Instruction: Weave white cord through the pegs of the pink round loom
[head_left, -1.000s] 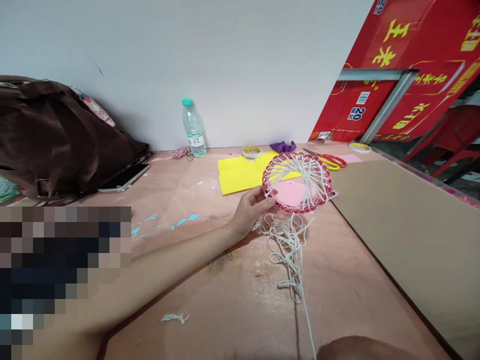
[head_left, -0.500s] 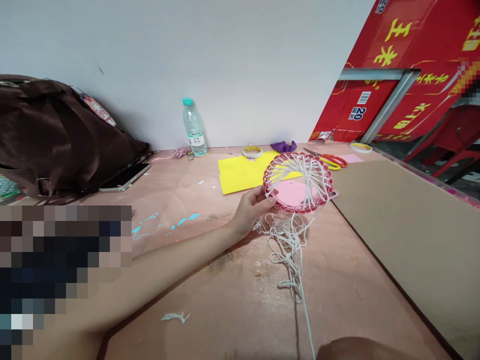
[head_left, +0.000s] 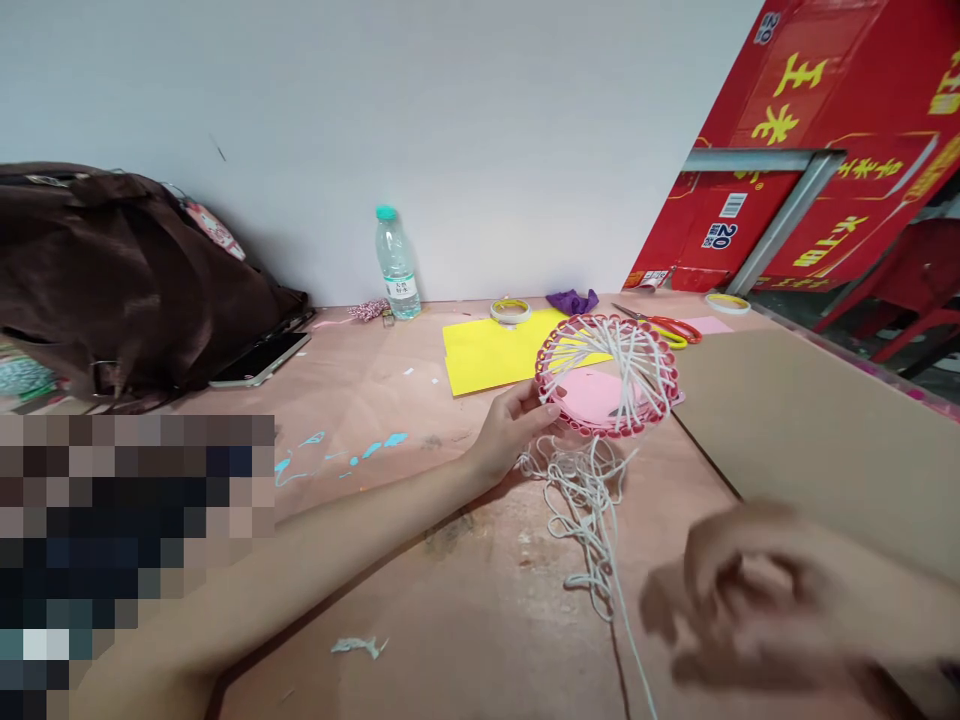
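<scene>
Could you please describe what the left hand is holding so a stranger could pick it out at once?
On the workbench, the left hand grips a round red-rimmed frame. Unlike the nearby yellow paper, white cord laces it, hanging in loops.

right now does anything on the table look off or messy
Yes: the white cord hanging below the red ring in the left hand is a loose tangle, unlike the orderly strands across the ring. Blue smears also mark the table, and a torn white scrap lies on it.
</scene>
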